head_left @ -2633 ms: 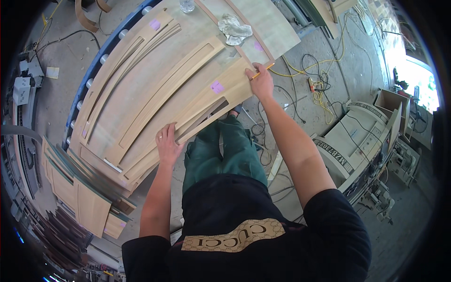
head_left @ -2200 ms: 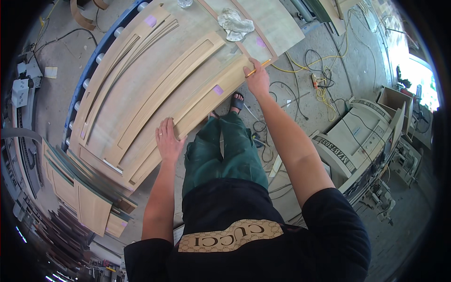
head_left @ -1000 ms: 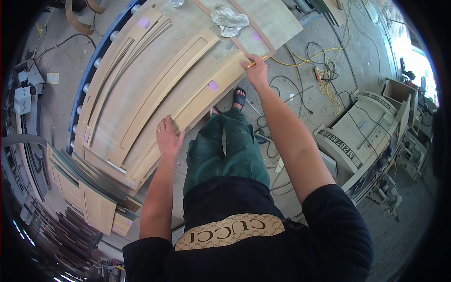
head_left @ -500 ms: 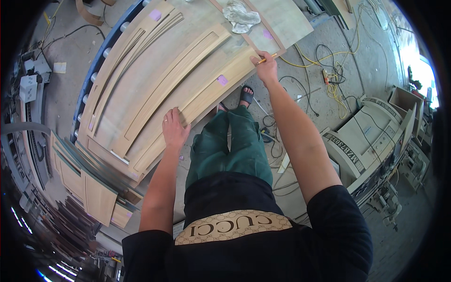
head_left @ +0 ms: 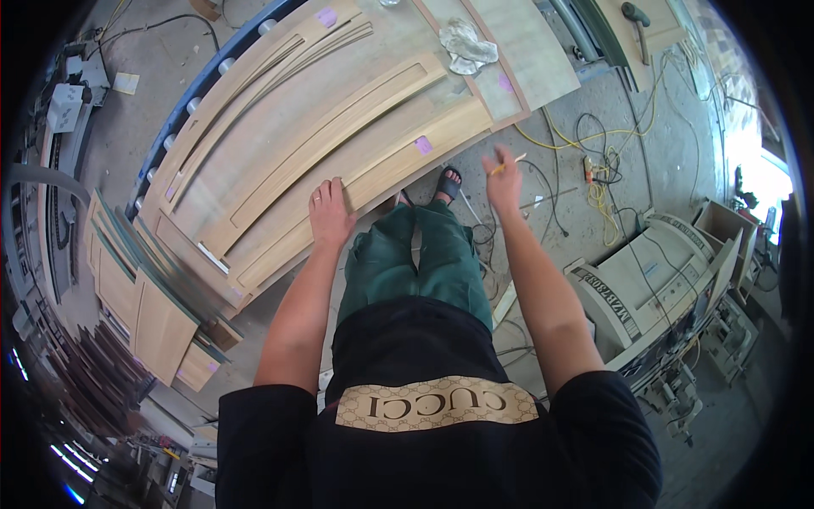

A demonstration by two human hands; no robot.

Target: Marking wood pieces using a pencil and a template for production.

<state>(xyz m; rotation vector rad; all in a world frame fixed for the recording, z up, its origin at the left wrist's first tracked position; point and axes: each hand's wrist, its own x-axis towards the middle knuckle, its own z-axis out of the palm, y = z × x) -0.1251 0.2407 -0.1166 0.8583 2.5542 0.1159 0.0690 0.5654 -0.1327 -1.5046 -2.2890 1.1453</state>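
Note:
My left hand lies on the near edge of a long pale wooden panel, fingers stretched out, holding nothing. A purple sticker is on that panel, to the right of the hand. Off the panel's right end, over the floor, my right hand is closed around a yellow pencil. A second wooden panel with a routed recess lies just beyond the first. Both rest on a large flat board.
A crumpled white cloth lies on the board's far right. Thin wood strips lie at the far left. Stacked panels stand at left. Cables and a beige machine are on the right; a hammer is far right.
My right hand has come off the panel's right end and moved back toward me with the pencil. My left hand stays on the panel's near edge. The view has shifted a little.

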